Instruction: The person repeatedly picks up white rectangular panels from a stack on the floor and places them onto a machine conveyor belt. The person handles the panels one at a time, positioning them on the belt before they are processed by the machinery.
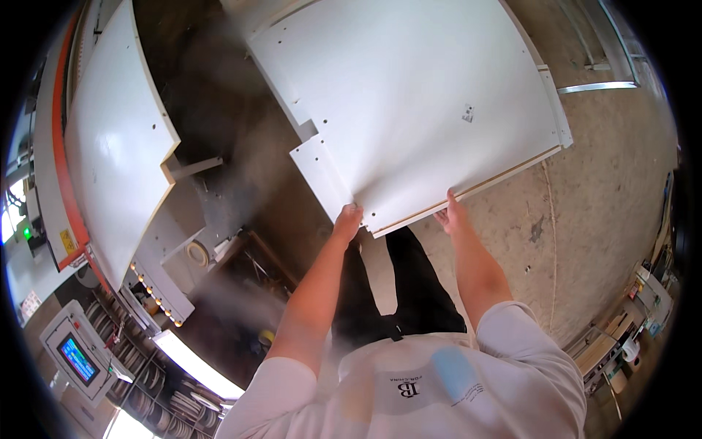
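Handling the white panel (pixel 409 110), ahead at twelve o'clock, seems the step in hand: the left hand (pixel 349 219) curls round its seven-o'clock corner, the right hand (pixel 450 213) pinches its five-o'clock edge. Moving it calls for even, two-handed support.

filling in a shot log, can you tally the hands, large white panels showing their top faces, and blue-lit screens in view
Hands: 2 (left hand, right hand)
Large white panels, top faces showing: 2 (gripped panel, left-side panel)
Blue-lit screens: 1 (control box screen)
Total: 5
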Motion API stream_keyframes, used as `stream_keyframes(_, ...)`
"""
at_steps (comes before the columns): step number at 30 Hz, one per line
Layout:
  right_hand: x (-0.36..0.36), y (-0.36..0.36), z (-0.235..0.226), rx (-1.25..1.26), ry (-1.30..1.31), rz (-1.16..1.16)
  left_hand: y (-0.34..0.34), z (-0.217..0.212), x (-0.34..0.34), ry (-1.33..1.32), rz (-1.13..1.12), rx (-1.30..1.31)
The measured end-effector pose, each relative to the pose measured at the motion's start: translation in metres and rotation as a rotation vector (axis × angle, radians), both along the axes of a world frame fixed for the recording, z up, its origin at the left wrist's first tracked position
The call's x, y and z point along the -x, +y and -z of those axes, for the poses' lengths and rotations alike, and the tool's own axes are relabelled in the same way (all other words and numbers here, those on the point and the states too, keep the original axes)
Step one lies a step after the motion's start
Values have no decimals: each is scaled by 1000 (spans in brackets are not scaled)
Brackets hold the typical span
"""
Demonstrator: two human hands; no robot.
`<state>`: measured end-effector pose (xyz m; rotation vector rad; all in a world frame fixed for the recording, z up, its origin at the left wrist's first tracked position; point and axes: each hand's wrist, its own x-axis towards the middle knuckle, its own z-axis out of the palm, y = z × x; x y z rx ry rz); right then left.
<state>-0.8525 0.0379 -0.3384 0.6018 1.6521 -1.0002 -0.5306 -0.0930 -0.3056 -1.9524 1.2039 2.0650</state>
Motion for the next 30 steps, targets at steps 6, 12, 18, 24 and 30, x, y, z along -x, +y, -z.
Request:
stream_keyframes(6, -17, 6, -28, 69, 40, -44, -24, -3, 42, -250, -204, 8)
stream_keyframes(12, -69, 14, -50, 191, -27, -15, -22, -28, 9, -73, -539, 43)
stream_keyframes(18, -142, 36, -102, 133, -124, -140, -3, -30, -70, -219, -629, 90)
stream_keyframes(24, -115, 40, -195, 154, -411, -947, -4, -110, -123, -290, -587, -26)
stream_keyframes(30, 93, 52, -197, -207, 1776, -1141, 20, -138, -205, -296, -421, 102)
